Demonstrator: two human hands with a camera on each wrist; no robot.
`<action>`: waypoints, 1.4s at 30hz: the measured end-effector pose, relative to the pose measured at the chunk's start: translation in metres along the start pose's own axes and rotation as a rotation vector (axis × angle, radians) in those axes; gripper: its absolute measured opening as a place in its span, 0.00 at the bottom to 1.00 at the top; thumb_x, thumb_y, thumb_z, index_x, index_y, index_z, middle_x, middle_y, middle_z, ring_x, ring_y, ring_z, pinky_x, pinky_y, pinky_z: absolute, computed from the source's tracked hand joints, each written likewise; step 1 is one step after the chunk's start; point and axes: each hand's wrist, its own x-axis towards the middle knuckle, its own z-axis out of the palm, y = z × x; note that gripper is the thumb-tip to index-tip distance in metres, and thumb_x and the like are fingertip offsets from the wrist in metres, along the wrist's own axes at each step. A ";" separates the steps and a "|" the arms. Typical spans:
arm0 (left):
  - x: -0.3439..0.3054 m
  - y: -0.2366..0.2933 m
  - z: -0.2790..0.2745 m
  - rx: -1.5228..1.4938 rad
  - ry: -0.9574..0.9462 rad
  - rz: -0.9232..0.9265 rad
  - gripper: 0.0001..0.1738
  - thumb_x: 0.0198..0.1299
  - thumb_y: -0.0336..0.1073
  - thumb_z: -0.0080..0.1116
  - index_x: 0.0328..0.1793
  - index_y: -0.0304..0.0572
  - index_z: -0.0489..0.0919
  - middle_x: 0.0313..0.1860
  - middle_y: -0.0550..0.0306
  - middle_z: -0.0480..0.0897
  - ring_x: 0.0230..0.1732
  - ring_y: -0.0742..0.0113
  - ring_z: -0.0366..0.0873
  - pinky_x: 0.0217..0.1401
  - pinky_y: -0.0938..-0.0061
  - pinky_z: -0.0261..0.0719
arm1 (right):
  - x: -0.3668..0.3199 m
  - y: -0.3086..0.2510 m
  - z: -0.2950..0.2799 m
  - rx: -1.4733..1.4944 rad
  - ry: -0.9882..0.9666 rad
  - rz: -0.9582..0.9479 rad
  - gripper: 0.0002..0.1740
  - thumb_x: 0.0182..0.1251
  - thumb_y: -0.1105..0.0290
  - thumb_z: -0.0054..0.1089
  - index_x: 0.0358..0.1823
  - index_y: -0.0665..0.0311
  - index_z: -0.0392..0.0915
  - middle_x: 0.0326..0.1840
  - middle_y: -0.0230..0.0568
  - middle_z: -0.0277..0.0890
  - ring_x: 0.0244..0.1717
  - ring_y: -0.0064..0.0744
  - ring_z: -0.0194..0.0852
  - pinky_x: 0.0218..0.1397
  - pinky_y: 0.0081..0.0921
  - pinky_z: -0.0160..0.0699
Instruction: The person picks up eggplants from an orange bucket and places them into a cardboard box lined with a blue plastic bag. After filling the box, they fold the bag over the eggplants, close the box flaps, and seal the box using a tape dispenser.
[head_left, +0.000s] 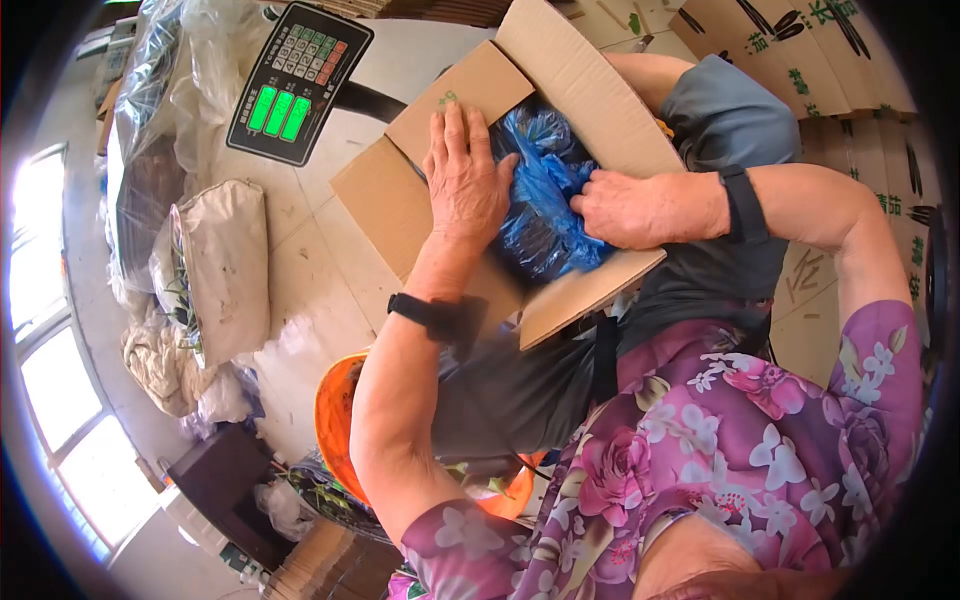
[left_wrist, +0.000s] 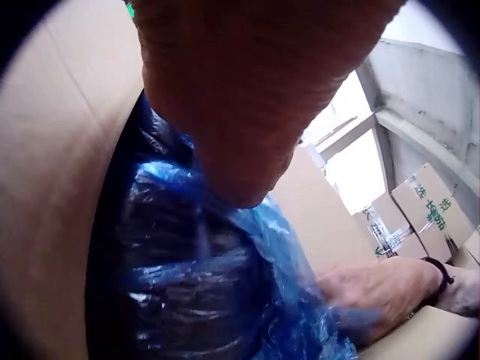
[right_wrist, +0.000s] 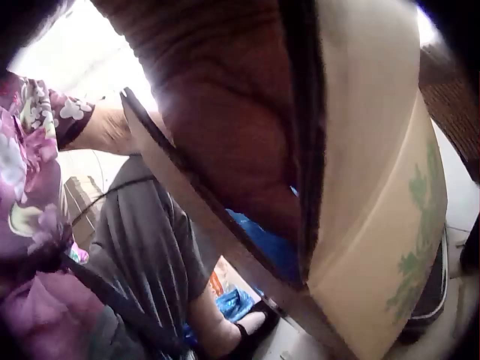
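A cardboard box (head_left: 600, 100) stands with its flaps spread, and a blue plastic bag (head_left: 545, 190) with dark contents fills its inside. My left hand (head_left: 465, 185) lies on one flap and the box edge, its fingers straight and its thumb reaching towards the bag. With curled fingers my right hand (head_left: 640, 208) grips the gathered blue plastic at the bag's top. In the left wrist view the shiny bag (left_wrist: 187, 277) shows below the left palm. Over in the right wrist view the right hand (right_wrist: 225, 127) reaches between the flaps, its fingertips hidden.
A scale display (head_left: 285, 115) with green readouts stands beyond the box. To the left are a pale sack (head_left: 225, 270) and clear plastic sheeting (head_left: 150, 130). An orange container (head_left: 340, 420) sits beside the leg. Printed cartons (head_left: 850, 60) lie at the right.
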 end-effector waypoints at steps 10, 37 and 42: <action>-0.004 0.012 0.019 -0.009 -0.016 -0.022 0.36 0.62 0.37 0.60 0.75 0.39 0.63 0.77 0.47 0.61 0.77 0.36 0.56 0.73 0.46 0.60 | -0.065 -0.006 -0.100 0.427 -0.097 0.116 0.17 0.66 0.62 0.59 0.49 0.66 0.75 0.36 0.52 0.81 0.41 0.56 0.79 0.44 0.45 0.77; 0.000 -0.027 0.002 -0.334 -0.219 0.036 0.39 0.53 0.32 0.60 0.74 0.40 0.66 0.79 0.44 0.60 0.81 0.37 0.49 0.81 0.54 0.53 | 0.000 -0.005 -0.060 0.330 -0.122 0.142 0.44 0.47 0.57 0.75 0.66 0.68 0.68 0.76 0.55 0.57 0.60 0.53 0.72 0.59 0.44 0.76; 0.012 -0.023 -0.018 -0.366 -0.405 -0.038 0.50 0.50 0.53 0.69 0.76 0.37 0.64 0.80 0.40 0.56 0.82 0.38 0.44 0.81 0.54 0.50 | -0.002 0.003 -0.051 0.538 -0.050 0.199 0.35 0.51 0.54 0.73 0.55 0.72 0.78 0.49 0.58 0.81 0.49 0.54 0.81 0.51 0.44 0.80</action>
